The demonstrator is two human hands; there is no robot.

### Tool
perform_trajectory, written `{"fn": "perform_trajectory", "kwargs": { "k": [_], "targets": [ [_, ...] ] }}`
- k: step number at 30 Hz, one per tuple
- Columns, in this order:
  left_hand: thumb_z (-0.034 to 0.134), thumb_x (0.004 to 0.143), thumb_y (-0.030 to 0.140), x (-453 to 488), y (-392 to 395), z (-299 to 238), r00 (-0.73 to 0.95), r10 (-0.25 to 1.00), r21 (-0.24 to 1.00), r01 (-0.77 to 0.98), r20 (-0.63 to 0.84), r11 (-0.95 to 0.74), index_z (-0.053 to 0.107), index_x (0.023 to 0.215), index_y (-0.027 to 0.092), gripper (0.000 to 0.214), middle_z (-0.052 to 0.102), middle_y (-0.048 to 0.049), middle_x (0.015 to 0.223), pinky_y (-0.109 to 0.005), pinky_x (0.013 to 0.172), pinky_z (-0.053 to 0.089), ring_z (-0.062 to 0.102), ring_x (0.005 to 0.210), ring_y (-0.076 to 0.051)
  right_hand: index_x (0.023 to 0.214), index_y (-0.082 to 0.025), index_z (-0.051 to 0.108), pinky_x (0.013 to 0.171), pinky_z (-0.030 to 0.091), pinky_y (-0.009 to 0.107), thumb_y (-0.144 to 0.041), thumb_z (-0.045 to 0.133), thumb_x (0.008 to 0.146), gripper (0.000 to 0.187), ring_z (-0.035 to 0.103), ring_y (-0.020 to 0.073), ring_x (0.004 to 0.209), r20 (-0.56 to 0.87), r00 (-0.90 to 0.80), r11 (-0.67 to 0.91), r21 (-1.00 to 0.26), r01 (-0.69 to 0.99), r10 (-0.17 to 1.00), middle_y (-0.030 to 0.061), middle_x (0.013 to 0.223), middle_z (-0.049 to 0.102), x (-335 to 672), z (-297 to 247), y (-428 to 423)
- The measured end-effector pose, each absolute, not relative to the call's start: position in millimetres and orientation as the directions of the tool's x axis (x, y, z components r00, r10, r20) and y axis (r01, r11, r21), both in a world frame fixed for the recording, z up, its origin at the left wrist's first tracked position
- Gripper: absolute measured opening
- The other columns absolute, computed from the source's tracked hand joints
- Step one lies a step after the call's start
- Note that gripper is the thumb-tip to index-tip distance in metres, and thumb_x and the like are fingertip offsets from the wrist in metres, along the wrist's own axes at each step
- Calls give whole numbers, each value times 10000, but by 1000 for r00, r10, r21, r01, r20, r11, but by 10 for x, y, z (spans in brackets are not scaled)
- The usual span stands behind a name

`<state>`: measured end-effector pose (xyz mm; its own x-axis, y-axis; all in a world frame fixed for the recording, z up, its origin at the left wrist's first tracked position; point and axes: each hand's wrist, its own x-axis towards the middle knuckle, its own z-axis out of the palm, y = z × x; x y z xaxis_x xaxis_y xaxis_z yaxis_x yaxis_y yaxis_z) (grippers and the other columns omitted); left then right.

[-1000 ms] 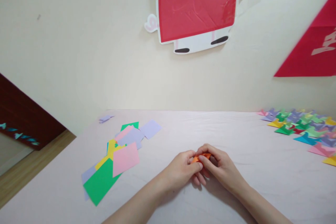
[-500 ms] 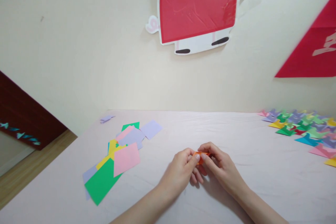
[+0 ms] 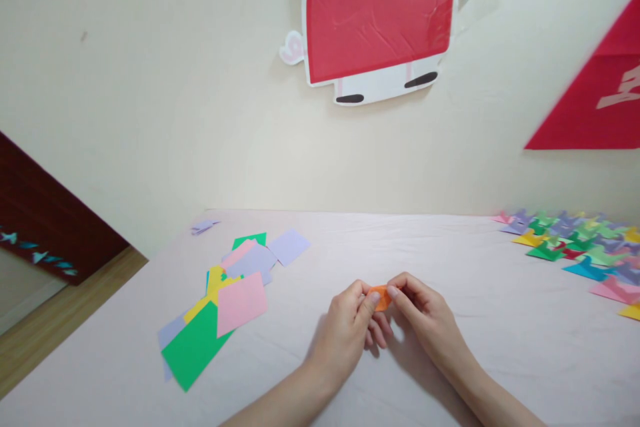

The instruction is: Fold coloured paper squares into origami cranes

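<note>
A small piece of folded orange paper point(image 3: 381, 297) is held just above the table, between my two hands. My left hand point(image 3: 346, 317) pinches its left end with the thumb on top, while the other fingers curl beneath. At the right end, my right hand point(image 3: 425, 313) grips the paper between thumb and index finger. My fingers hide both ends of the paper, so its full shape cannot be made out.
Loose coloured paper sheets, with a green one point(image 3: 197, 347) and a pink one point(image 3: 242, 303) on top, overlap at the left of the cloth-covered table point(image 3: 320, 240). Several folded paper figures point(image 3: 587, 267) stand in rows at the right. Behind rises a wall point(image 3: 225, 113).
My right thumb and fingers have shifted slightly right along the orange paper, baring more of its face, which now looks flatter. My left hand keeps its pinch.
</note>
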<state>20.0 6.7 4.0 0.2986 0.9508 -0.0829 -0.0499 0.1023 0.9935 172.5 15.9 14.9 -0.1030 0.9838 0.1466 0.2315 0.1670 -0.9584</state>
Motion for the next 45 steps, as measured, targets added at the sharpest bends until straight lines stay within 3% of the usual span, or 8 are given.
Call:
{"fn": "perform_trajectory", "kwargs": {
  "k": [5, 13, 19, 22, 25, 28, 32, 45],
  "targets": [
    [437, 940, 579, 192, 50, 55, 294, 952, 994, -41, -82, 98, 485, 858, 187, 404, 658, -11, 659, -186, 451, 361, 583, 488, -107, 665, -190, 572, 485, 347, 236, -601, 593, 801, 433, 403, 115, 500, 76, -73, 88, -981, 173, 994, -50, 530, 442, 1728, 157, 184],
    [430, 951, 523, 181, 15, 151, 225, 970, 994, 86, -91, 74, 511, 818, 196, 362, 606, 19, 570, -208, 468, 364, 540, 456, -118, 673, -203, 539, 508, 357, 246, -620, 553, 823, 444, 412, 125, 519, 58, -82, 74, -976, 205, 995, -53, 541, 423, 1733, 154, 176],
    [382, 996, 416, 106, 53, 201, 195, 981, 940, 331, 22, -87, 544, 738, 209, 368, 586, 25, 570, -263, 630, 405, 547, 571, -155, 710, -224, 539, 769, 427, 354, -405, 428, 946, 318, 533, 214, 820, 364, -107, 369, -798, 476, 925, 30, 796, 582, 1765, 91, 196],
    [427, 989, 351, 78, 85, 241, 193, 973, 779, 588, 127, -219, 576, 712, 212, 344, 646, -7, 699, -333, 784, 407, 575, 814, -218, 738, -227, 568, 838, 401, 414, -302, 434, 948, 260, 508, 241, 921, 445, -173, 445, -632, 635, 879, 57, 935, 609, 1767, 36, 207],
    [507, 944, 229, 105, 24, 240, 163, 960, 517, 815, 226, -261, 628, 1090, 198, 192, 656, -75, 1128, -426, 911, 400, 538, 1063, -274, 723, -222, 575, 810, 391, 435, -239, 470, 927, 230, 489, 262, 948, 458, -201, 436, -493, 753, 866, 71, 992, 623, 1755, -19, 205],
    [488, 915, 128, 154, -124, 147, 329, 916, 266, 884, 231, -385, 482, 1368, 163, 455, 536, -117, 1377, -485, 1038, 353, 482, 1227, -299, 713, -217, 570, 804, 392, 437, -204, 472, 924, 233, 477, 275, 986, 449, -208, 414, -429, 803, 869, 78, 1018, 624, 1747, -57, 202],
    [487, 953, 295, 163, -263, -14, 445, 888, 162, 874, 112, -458, 423, 1441, 116, 524, 457, -134, 1470, -510, 1090, 335, 437, 1311, -343, 759, -213, 577, 816, 405, 428, -199, 461, 935, 212, 478, 265, 994, 410, -206, 389, -434, 813, 888, 77, 1038, 609, 1774, -73, 220],
    [468, 938, 554, 166, -288, 5, 499, 865, 173, 848, 60, -501, 333, 1488, 78, 740, 345, -159, 1527, -520, 1108, 336, 402, 1348, -366, 727, -211, 604, 836, 412, 435, -236, 496, 922, 224, 494, 267, 986, 354, -197, 366, -511, 778, 914, 79, 1040, 604, 1861, -80, 308]
  ]
}}
